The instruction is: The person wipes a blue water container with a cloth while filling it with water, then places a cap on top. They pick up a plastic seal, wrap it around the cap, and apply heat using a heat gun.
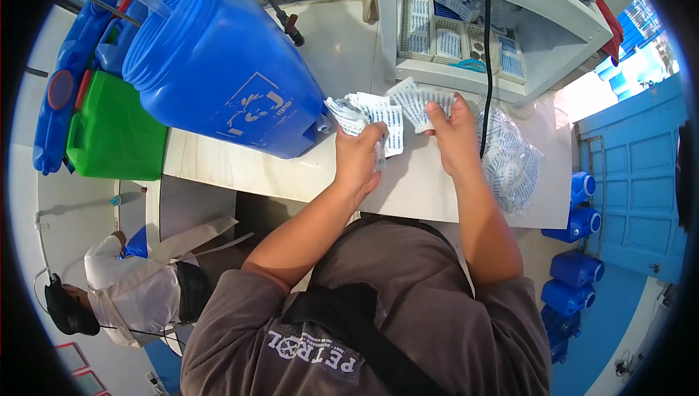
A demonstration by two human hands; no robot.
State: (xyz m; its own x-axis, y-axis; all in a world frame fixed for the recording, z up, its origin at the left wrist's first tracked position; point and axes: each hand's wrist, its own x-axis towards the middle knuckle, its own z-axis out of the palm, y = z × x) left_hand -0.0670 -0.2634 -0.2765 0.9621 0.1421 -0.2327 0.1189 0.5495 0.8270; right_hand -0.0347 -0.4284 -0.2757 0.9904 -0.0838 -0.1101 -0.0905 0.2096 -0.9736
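left hand (358, 154) | angled inward, fingers clamped on blue-printed sachets (394, 128) | right hand (453, 134) | extended forward, thumb and fingers pinching fanned sachets (414, 106)

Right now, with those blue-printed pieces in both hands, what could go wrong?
The blue-printed pieces stick out unevenly from the left hand, so some might slip loose. The black cable hangs close beside the right hand and could get in its way. The big blue container has no cap on its mouth, so a bump might spill anything inside.
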